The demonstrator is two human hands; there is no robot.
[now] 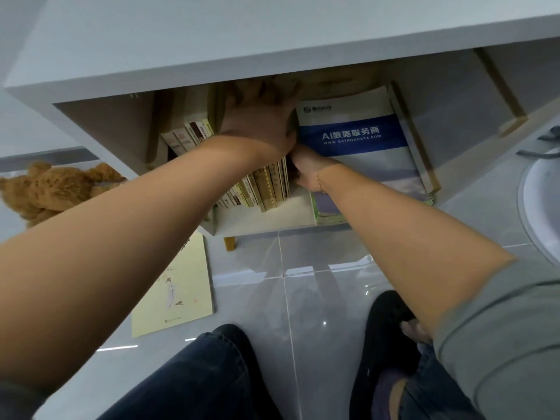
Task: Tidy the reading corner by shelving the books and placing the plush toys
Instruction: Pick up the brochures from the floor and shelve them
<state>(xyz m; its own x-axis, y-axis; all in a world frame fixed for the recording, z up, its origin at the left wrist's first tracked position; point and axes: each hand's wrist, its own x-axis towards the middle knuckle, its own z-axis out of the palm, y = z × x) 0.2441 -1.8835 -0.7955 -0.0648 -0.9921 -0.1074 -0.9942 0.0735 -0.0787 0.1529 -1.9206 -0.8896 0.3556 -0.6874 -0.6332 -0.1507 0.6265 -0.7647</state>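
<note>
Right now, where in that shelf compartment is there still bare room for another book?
A bare strip of shelf floor lies between the row of upright books and the leaning blue brochure. Higher up, that gap is crowded by the left hand and right hand.

- Shelf (188,77) cubby is pretty crowded: row of upright books (266,186) fills the left-middle, blue brochure (360,137) leans across the right side.
- Only gap inside is the narrow slot between those two, and both hands are jammed in it: left hand (257,116) up top against the books, right hand (306,171) lower, right at the brochure's edge.
- Shelf top overhangs, so you only get in from the front.
- Bit of bare shelf floor in front of the books.
- Floor (303,283) in front is open tile; yellow book (178,286) lies left, teddy (51,189) further left, white round thing (539,192) far right.
</note>
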